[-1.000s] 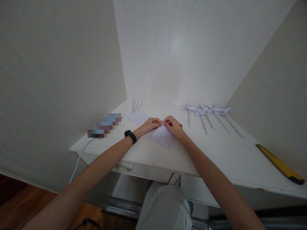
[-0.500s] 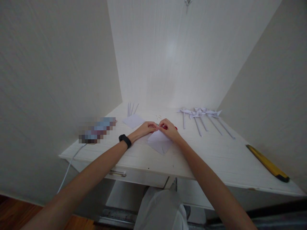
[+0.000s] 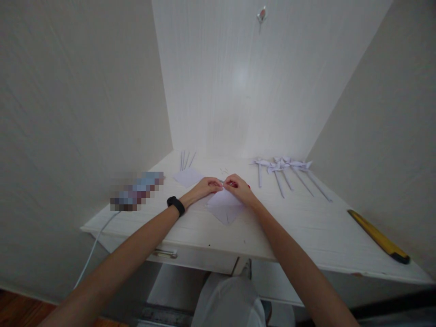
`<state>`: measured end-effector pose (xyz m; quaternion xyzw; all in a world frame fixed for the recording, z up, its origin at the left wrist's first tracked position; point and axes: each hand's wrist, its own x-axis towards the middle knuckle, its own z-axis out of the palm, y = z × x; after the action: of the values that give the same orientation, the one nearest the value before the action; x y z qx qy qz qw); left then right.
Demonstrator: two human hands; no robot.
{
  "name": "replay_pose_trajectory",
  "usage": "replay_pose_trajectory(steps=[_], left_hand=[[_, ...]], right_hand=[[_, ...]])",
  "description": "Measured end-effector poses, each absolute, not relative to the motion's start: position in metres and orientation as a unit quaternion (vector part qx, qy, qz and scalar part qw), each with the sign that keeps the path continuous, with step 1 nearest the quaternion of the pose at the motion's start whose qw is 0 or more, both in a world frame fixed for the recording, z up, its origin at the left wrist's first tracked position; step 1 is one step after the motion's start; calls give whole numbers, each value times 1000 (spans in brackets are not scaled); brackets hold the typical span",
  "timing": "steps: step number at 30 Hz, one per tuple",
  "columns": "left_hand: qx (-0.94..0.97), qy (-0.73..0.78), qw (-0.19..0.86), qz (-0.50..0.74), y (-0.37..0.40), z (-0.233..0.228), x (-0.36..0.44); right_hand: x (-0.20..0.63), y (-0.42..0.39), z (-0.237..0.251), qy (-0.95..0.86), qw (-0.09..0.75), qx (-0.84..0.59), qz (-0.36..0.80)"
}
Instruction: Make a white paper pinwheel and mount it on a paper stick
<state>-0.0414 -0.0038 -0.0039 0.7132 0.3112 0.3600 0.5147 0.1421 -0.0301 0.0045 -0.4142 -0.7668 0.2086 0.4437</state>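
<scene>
A square sheet of white paper (image 3: 225, 210) lies on the white desk in front of me, one corner pointing towards me, with a short slit or crease line near that corner. At its far corner my left hand (image 3: 208, 185) pinches the paper between thumb and fingers. My right hand (image 3: 238, 188) pinches the same corner from the right, its fingertips almost meeting the left ones. Behind the hands lies a red and grey tool, mostly hidden. Just beyond it are several tiny thin pieces (image 3: 224, 171).
Several white paper pinwheels (image 3: 277, 166) on sticks lie at the back right. At the back left are more paper (image 3: 188, 177) and several thin paper sticks (image 3: 184, 160). A blurred device (image 3: 136, 190) with a white cable sits left; a yellow cutter-like tool (image 3: 376, 235) lies right.
The view has tilted up slightly, so everything sits a little lower. Both hands stay at the paper's far corner, with only a slight shift of the fingers.
</scene>
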Motion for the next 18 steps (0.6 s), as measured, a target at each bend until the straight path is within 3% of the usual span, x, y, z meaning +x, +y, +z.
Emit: replay_pose_trajectory(steps=[18], left_hand=[[710, 307, 516, 367, -8, 2, -42]], right_hand=[[141, -40, 12, -761, 442, -405, 249]])
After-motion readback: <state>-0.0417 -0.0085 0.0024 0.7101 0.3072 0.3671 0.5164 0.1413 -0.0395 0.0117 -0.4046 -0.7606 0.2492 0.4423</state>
